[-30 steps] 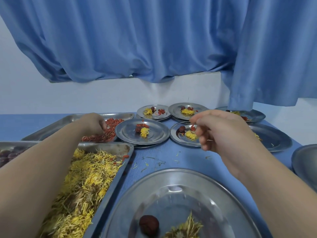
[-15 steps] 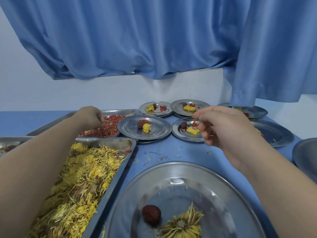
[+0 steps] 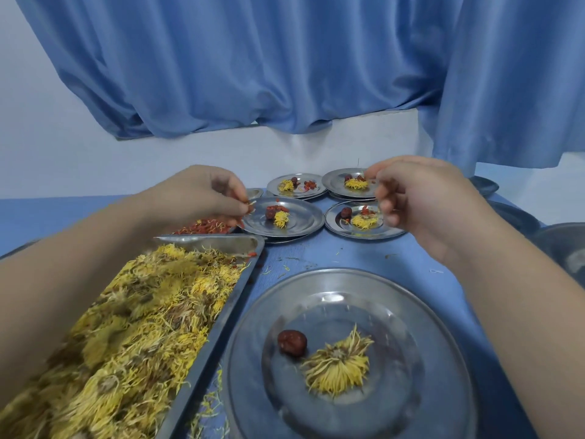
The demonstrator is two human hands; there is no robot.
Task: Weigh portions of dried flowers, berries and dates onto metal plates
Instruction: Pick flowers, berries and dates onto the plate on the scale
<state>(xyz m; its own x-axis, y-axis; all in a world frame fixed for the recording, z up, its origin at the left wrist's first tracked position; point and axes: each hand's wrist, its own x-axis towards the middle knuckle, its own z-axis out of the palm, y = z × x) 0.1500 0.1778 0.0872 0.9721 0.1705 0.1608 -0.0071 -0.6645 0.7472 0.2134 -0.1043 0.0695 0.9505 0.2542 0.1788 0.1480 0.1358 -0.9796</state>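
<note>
left hand [image 3: 202,198] pinching berries [image 3: 248,208], right hand [image 3: 421,201] curled

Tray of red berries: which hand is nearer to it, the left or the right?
Left. The left hand is just over the tray of red berries, pinching some berries. The right hand is far to its right, above the small filled plates.

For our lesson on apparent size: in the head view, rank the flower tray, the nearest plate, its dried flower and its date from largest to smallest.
1. Flower tray and nearest plate: look alike, both cropped by the frame, so unranked.
2. Dried flower.
3. Date.
</note>
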